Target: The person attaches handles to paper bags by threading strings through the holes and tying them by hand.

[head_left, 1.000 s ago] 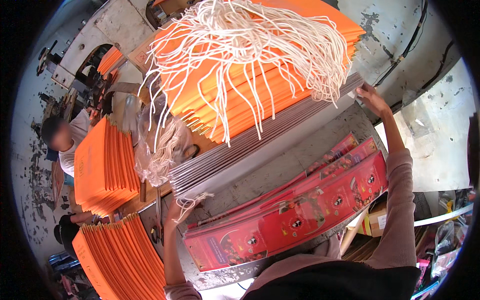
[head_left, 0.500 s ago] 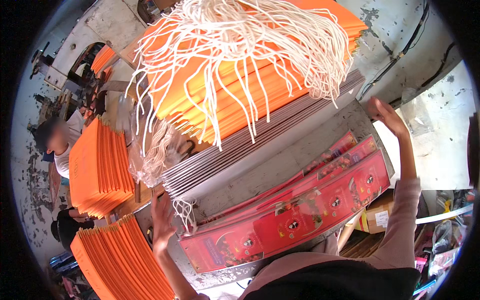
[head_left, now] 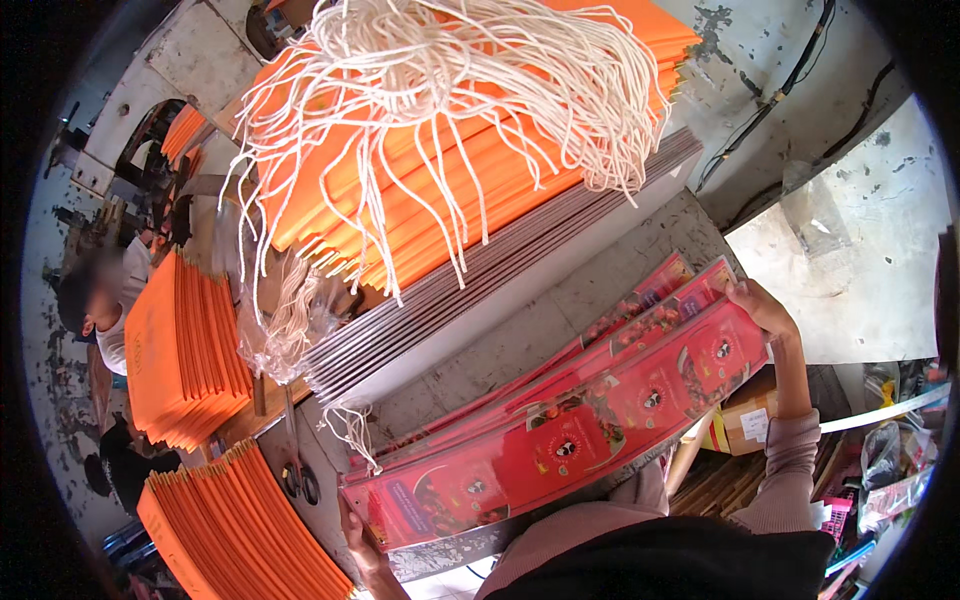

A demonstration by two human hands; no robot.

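A long red printed strip (head_left: 530, 450) with a glossy clear surface and food pictures lies slanting in front of me, along the table's near edge. My left hand (head_left: 360, 538) closes on its lower left corner. At the other end, my right hand (head_left: 765, 308) grips the upper right corner, its fingers bent over the edge. More red printed strips (head_left: 640, 343) lie fanned out just beyond the one I hold. A small bunch of white string (head_left: 352, 432) rests by their left end.
Behind stands a stack of grey-edged white panels (head_left: 500, 270). Beyond it, orange folders (head_left: 330, 200) carry a heap of white cords (head_left: 440, 80). Orange stacks (head_left: 185, 350) and scissors (head_left: 298, 478) are at left, where another person (head_left: 110, 300) sits. A cardboard box (head_left: 742, 425) is below right.
Both my hands have come down onto the ends of the nearest red strip and taken hold of it. The scissors at left are now uncovered. The whole view has shifted slightly.
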